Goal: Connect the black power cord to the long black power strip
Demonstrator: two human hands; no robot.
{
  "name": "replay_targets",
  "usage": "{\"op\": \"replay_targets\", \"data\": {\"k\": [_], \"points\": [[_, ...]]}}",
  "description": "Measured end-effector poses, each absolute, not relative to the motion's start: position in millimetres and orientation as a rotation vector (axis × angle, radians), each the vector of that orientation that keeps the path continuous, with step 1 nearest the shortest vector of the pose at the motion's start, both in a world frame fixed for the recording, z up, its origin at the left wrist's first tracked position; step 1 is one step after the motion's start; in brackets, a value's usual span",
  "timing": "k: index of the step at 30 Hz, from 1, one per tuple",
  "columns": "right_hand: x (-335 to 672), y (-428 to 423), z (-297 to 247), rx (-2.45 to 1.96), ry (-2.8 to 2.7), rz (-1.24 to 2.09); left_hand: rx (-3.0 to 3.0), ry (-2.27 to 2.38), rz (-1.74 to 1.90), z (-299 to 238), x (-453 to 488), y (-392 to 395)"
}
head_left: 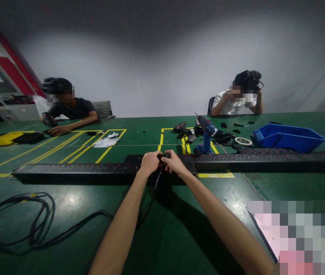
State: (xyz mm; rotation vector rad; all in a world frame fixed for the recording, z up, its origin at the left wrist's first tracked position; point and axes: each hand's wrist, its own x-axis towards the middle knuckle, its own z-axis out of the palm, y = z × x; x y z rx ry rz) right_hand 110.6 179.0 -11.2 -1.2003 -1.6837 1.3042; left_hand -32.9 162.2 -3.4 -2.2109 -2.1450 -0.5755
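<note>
Just ahead of me lies a long black power strip (79, 171) with rows of sockets and small red marks. My left hand (150, 162) and my right hand (174, 162) meet over its middle, fingers closed around the dark end of a black cable (157, 183). Fingers hide most of that end, so I cannot tell whether it is in a socket. From between my hands the cable runs down over the strip's front side and passes behind my left forearm. Loose coils (44, 214) of cable lie at the left.
A blue cordless drill (206, 131) stands behind the strips, beside a second power tool (180, 128). Right of them are a white tape ring (243, 141) and a blue bin (290, 138). Another black strip (274, 162) extends right. Two people sit across the green table (208, 236).
</note>
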Motion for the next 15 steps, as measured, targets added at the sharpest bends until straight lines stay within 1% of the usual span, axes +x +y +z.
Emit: {"op": "replay_targets", "data": {"k": [7, 12, 15], "points": [[111.3, 181.0, -5.1, -1.121, -1.441, 1.493, -2.211, -2.137, -0.593, -5.5, -34.4, 164.4], [110.0, 180.3, -3.0, -1.121, -1.272, 1.56, -2.224, -2.114, -0.591, -5.8, -35.2, 164.3], [107.8, 179.3, -3.3, -1.129, -1.252, 1.545, -2.229, -2.107, -0.586, -6.3, -35.7, 164.5]]}}
